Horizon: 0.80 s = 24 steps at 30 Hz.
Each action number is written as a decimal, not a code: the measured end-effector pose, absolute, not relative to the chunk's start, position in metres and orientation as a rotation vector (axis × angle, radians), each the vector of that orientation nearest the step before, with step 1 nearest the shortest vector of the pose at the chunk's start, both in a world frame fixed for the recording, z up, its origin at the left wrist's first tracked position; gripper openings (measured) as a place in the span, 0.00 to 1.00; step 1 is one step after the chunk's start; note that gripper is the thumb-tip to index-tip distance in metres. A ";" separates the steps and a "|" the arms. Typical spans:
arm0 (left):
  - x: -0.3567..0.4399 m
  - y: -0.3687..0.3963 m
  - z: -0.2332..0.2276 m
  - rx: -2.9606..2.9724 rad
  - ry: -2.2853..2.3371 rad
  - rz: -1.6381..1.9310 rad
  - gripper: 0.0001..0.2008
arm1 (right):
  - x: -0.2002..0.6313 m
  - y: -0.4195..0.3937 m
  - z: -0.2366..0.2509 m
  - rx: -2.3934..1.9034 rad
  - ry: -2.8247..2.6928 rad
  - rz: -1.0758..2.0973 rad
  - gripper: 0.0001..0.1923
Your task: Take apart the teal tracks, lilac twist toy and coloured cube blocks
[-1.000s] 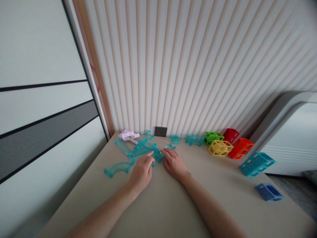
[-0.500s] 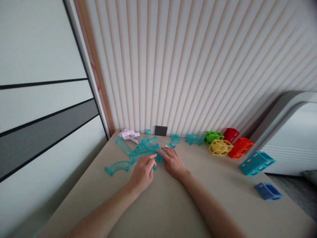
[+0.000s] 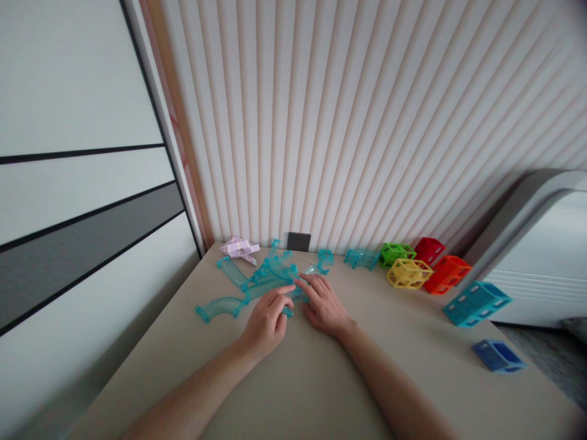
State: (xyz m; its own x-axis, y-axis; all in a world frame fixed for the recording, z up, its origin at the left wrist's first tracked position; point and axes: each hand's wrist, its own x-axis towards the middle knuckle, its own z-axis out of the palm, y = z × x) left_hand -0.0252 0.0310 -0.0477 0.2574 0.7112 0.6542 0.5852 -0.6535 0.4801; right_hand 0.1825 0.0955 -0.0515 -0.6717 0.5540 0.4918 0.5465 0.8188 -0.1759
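My left hand (image 3: 267, 321) is curled at the near side of a pile of translucent teal track pieces (image 3: 277, 269), index finger stretched out over them. A teal track piece (image 3: 287, 311) pokes out from under its bent fingers; most of it is hidden. Close by on the right, my right hand (image 3: 326, 307) lies palm down with its fingers extended, the tips at the pile's right edge. Another teal piece (image 3: 299, 294) shows partly between the two hands. A curved teal track piece (image 3: 220, 307) rests on the table left of my left hand.
Pale purple pieces (image 3: 241, 247) lie at the back left by the ribbed wall. More teal pieces (image 3: 361, 258) stand at the back. Along the right are green (image 3: 397, 253), yellow (image 3: 409, 273), red (image 3: 428, 250), orange (image 3: 448, 274), teal (image 3: 477, 304) and blue (image 3: 498, 355) frame blocks.
My left index fingertip has shifted slightly right, nearer the right hand's fingers. The pile has barely moved, and the whole view has drifted a little.
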 end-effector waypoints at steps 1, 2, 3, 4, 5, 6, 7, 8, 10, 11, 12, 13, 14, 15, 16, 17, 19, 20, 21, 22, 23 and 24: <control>-0.026 0.031 -0.048 2.364 1.203 1.368 0.19 | 0.184 0.092 -0.049 -0.755 -2.486 0.035 0.37; -0.027 0.031 -0.048 2.354 1.170 1.376 0.20 | 0.187 0.087 -0.048 -0.709 -2.500 0.052 0.36; -0.027 0.031 -0.048 2.347 1.136 1.379 0.20 | 0.190 0.082 -0.046 -0.677 -2.500 0.069 0.35; -0.027 0.031 -0.047 2.346 1.102 1.375 0.20 | 0.193 0.077 -0.046 -0.665 -2.487 0.086 0.35; -0.027 0.030 -0.046 2.351 1.075 1.358 0.20 | 0.197 0.073 -0.046 -0.667 -2.465 0.099 0.33; -0.026 0.030 -0.046 2.363 1.057 1.335 0.19 | 0.200 0.068 -0.046 -0.681 -2.439 0.110 0.31; -0.025 0.029 -0.045 2.385 1.046 1.304 0.19 | 0.203 0.064 -0.047 -0.701 -2.412 0.118 0.30; -0.024 0.028 -0.045 2.417 1.043 1.264 0.18 | 0.206 0.061 -0.048 -0.728 -2.386 0.124 0.28; -0.023 0.028 -0.044 2.508 1.062 1.175 0.18 | 0.209 0.058 -0.050 -0.785 -2.335 0.126 0.26; -0.022 0.028 -0.044 2.563 1.084 1.135 0.19 | 0.209 0.057 -0.051 -0.815 -2.307 0.126 0.25; -0.023 0.029 -0.042 2.628 1.105 1.099 0.21 | 0.208 0.058 -0.052 -0.848 -2.277 0.129 0.24; -0.024 0.030 -0.040 2.699 1.131 1.072 0.22 | 0.207 0.060 -0.053 -0.881 -2.243 0.135 0.24; -0.027 0.031 -0.036 2.770 1.172 1.058 0.24 | 0.206 0.063 -0.054 -0.915 -2.205 0.143 0.23; -0.032 0.032 -0.031 2.827 1.236 1.054 0.25 | 0.205 0.065 -0.056 -0.947 -2.167 0.155 0.22; -0.039 0.032 -0.024 2.861 1.330 1.068 0.26 | 0.204 0.068 -0.057 -0.975 -2.132 0.170 0.22; -0.048 0.032 -0.017 2.856 1.466 1.088 0.27 | 0.204 0.070 -0.058 -0.998 -2.102 0.186 0.21; -0.071 0.029 -0.004 2.723 1.794 1.141 0.28 | 0.206 0.074 -0.061 -1.037 -2.050 0.215 0.20; -0.085 0.026 0.001 2.643 1.928 1.135 0.26 | 0.207 0.075 -0.062 -1.054 -2.029 0.229 0.20; -0.099 0.022 0.002 2.584 2.036 1.054 0.23 | 0.208 0.076 -0.063 -1.068 -2.009 0.242 0.20; -0.114 0.017 0.000 2.538 2.114 0.945 0.21 | 0.209 0.076 -0.063 -1.078 -1.992 0.256 0.19; -0.128 0.011 -0.005 2.503 2.171 0.799 0.22 | 0.209 0.075 -0.064 -1.086 -1.977 0.271 0.19; -0.141 0.005 -0.014 2.463 2.215 0.668 0.23 | 0.210 0.075 -0.064 -1.090 -1.967 0.286 0.19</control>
